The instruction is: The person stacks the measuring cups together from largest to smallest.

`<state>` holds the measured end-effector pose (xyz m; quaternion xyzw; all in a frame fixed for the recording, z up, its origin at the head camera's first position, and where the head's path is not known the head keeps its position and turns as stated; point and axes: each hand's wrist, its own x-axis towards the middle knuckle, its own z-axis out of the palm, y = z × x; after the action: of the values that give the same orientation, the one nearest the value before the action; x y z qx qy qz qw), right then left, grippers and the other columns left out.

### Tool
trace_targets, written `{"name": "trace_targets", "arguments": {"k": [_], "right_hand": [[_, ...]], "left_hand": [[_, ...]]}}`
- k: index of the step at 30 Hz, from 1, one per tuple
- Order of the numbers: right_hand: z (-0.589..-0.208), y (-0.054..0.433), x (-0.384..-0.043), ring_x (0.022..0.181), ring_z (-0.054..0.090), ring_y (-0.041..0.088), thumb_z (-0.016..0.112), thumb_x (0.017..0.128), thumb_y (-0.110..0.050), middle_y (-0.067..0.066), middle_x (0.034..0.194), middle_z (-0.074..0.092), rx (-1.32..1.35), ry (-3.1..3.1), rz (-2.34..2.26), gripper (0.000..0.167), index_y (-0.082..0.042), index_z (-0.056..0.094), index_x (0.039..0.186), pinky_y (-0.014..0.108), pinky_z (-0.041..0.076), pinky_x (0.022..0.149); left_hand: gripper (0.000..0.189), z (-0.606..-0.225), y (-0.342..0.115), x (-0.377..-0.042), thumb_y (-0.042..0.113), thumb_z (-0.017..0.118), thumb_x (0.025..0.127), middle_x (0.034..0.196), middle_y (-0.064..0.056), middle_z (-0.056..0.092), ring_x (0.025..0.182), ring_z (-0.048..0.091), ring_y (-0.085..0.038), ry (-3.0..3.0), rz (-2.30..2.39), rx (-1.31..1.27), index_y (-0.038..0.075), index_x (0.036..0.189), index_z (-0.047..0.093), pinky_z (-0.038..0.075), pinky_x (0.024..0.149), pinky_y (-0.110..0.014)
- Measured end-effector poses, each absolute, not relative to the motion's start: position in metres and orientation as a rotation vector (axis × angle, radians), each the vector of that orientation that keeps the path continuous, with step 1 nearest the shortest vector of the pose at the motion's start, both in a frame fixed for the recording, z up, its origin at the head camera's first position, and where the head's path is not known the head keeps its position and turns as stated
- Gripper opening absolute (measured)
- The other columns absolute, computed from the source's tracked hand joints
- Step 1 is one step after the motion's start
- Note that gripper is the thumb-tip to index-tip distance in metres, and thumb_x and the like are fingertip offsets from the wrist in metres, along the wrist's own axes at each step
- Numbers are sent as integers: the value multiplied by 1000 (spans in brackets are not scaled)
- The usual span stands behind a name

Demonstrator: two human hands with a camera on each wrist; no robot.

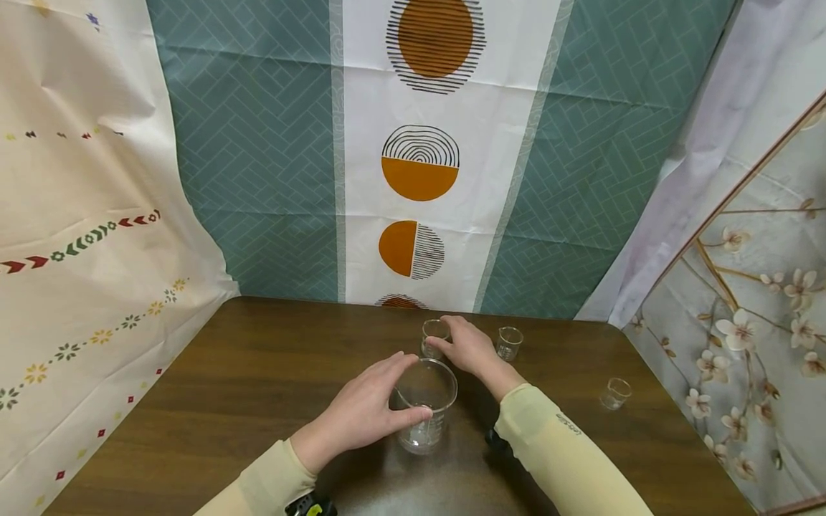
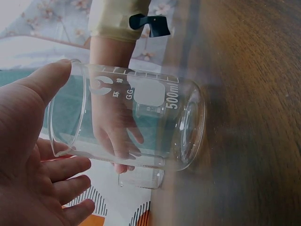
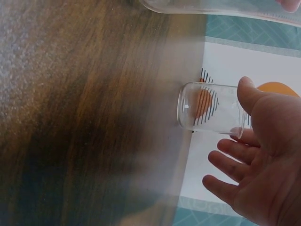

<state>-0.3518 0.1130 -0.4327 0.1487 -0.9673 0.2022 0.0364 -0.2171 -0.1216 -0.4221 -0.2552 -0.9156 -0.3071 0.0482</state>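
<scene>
The large glass beaker [image 1: 422, 426] stands upright at mid-table, between the person's arms. At 12 o'clock from it, just beyond, is a small glass beaker [image 1: 429, 345]; a second small beaker [image 1: 509, 346] lies at 2 o'clock, and a third [image 1: 616, 394], well apart, at 3 o'clock on the wooden table [image 1: 290, 344].

The left hand [image 1: 368, 405] spans the large rim, thumb and forefinger at opposite sides in a wide, light grip. The right hand [image 1: 474, 347] pinches the small rim the same way, less widely spread. Gripping from above probably suits smooth glass: the walls stay uncovered and each base can sit flat. Whether the table bears their full weight, I cannot tell.

Only the head view shows the two beakers outside the grips. The left wrist view adds white print reading 500ml, and shows the left hand's other three fingers off the glass. The right wrist view reveals the pinched beaker's clear wall down to its base, plus three loosely extended fingers; from the head, the right hand's own back hides them. No liquid shows in either held beaker.
</scene>
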Motion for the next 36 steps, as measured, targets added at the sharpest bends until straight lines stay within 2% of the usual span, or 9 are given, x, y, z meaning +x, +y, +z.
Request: {"name": "trace_targets", "arguments": {"k": [16,24,36], "right_hand": [[-428,121,-339,133,65,39,78,103,-51,19,147,66,426,-2940,631,68,0,65,146,57,53,110],[-425,129,-324,125,69,35,80,100,-53,15,141,70,406,-2873,704,68,-3,66,144,55,55,106],[-409,145,-296,122,67,34,85,96,-55,13,141,70,338,-2803,822,69,-6,68,143,56,53,107]], "left_hand": [[93,-420,-120,-217,74,75,95,169,-11,50,157,45,-35,-2802,-924,-786,14,163,53,44,119,-63],[93,-421,-121,-217,72,76,94,169,-14,49,156,46,-37,-2799,-924,-767,13,162,53,43,119,-65],[91,-419,-121,-217,71,77,94,169,-13,49,156,45,-36,-2793,-924,-782,15,162,53,44,119,-64]]}}
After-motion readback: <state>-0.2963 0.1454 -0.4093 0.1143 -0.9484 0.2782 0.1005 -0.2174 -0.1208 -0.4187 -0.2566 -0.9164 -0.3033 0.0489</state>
